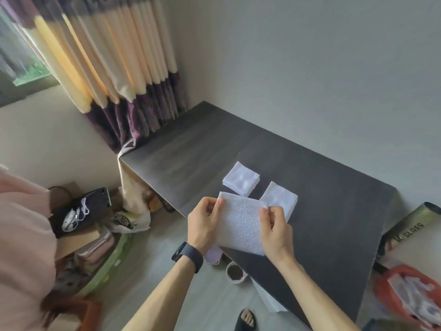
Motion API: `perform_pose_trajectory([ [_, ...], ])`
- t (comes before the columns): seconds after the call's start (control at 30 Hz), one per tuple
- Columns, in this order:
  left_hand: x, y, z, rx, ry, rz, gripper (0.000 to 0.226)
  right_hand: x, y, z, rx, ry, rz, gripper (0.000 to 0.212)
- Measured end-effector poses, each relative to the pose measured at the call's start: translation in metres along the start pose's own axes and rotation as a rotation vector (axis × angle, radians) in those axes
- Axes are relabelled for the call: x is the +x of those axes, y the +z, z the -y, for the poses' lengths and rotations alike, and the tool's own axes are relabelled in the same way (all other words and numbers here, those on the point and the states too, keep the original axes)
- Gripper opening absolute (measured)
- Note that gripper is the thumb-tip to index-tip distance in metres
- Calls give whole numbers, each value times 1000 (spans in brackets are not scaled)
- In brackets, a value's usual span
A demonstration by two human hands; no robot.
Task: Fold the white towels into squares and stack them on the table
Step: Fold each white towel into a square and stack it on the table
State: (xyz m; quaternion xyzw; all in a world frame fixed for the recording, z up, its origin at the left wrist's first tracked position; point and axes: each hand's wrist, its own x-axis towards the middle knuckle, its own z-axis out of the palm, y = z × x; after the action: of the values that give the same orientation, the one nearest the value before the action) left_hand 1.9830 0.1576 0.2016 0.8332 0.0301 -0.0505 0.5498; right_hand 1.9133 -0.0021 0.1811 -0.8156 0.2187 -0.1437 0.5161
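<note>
A white towel point(241, 225), folded to a rough rectangle, is held in the air over the near-left edge of the dark table point(322, 211). My left hand point(205, 223) pinches its upper left corner. My right hand point(276, 228) pinches its upper right corner. Two folded white squares lie on the table just beyond: one point(241, 179) farther back, the other point(281, 199) partly hidden behind my right hand. The two squares lie side by side, not stacked.
An orange basket point(381, 285) with white cloth stands at the lower right, beside a rolled mat point(410, 225). Left of the table the floor holds bags, boxes and a green tub point(107, 263). A person in pink point(21, 235) sits at the left. A small bowl point(235, 273) lies under the table edge.
</note>
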Motion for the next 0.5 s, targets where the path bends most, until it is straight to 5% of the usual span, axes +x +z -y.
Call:
perform_pose_trajectory([
  [0.5,200,30,9,105,-40,317,23,136,84,5,-73,263,-147,27],
])
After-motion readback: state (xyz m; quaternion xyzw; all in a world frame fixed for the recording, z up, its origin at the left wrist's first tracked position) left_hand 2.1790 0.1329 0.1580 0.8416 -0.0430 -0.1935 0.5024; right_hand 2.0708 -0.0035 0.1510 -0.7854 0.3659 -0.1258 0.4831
